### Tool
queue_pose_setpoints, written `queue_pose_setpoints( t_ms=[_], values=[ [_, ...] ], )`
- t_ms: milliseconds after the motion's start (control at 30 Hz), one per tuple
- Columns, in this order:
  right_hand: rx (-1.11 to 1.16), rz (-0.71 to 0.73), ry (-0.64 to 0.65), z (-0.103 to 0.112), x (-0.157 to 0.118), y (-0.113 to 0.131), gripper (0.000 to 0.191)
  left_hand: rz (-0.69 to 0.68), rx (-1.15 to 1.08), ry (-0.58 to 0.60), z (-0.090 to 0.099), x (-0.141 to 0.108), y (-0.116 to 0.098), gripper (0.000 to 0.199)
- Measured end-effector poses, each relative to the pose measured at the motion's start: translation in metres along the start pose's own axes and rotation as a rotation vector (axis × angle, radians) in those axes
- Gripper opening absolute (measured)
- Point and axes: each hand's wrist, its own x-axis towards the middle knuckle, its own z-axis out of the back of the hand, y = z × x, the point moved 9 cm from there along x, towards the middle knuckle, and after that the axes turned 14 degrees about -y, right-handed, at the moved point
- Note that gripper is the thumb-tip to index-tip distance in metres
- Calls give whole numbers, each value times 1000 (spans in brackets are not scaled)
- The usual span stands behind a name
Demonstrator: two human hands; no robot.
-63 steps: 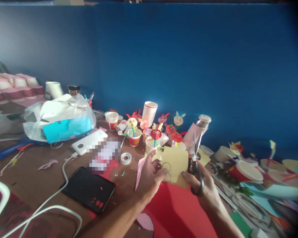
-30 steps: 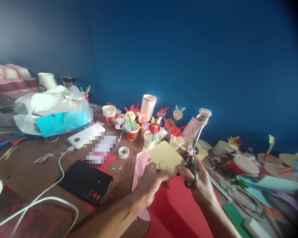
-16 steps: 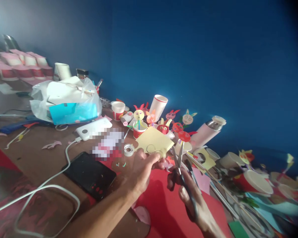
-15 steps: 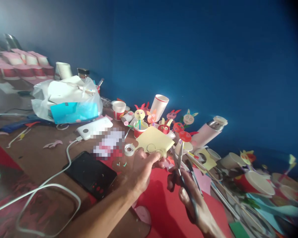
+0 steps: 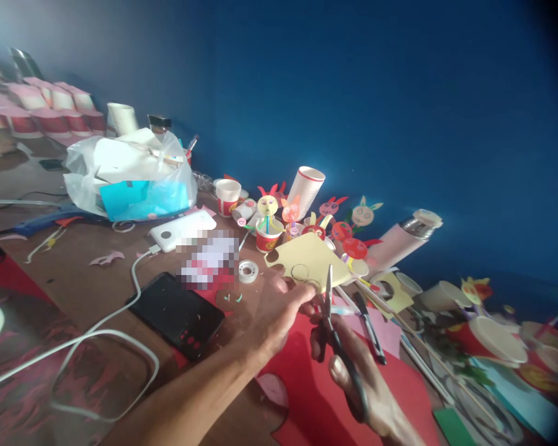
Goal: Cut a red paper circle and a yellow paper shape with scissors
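Note:
Pinched between the fingers and thumb of my left hand (image 5: 283, 310) is a pale yellow sheet of paper (image 5: 314, 254) with round outlines drawn on it. My right hand (image 5: 353, 365) grips black-handled scissors (image 5: 330, 316), fingers in the loops. Their blades point up at the sheet's lower right edge, nearly together. Beneath both hands lies red paper (image 5: 316, 396). Behind the sheet stand paper cups, one red and white (image 5: 268, 238), with paper animal faces on sticks (image 5: 267, 205).
A black phone (image 5: 177, 313), a white power bank with cable (image 5: 183, 230) and a tape roll (image 5: 248, 271) lie left. Further back is a filled plastic bag (image 5: 134, 167). A pink flask (image 5: 404, 238), a pen (image 5: 371, 328) and more cups (image 5: 490, 341) are at right.
The yellow sheet has turned and moved a little right with my left hand. The scissor blades, spread before, have come nearly together. The whole view has shifted slightly.

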Motion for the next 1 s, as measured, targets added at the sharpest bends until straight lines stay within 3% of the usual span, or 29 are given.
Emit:
queue_pose_setpoints(
  t_ms=[500,1000],
  values=[
    [80,-3,-56,2,-3,-2,52,-75,35,-14,2,1,14,14],
    [102,20,-81,4,-4,-4,49,-41,61,-20,0,-5,14,16]
  ],
)
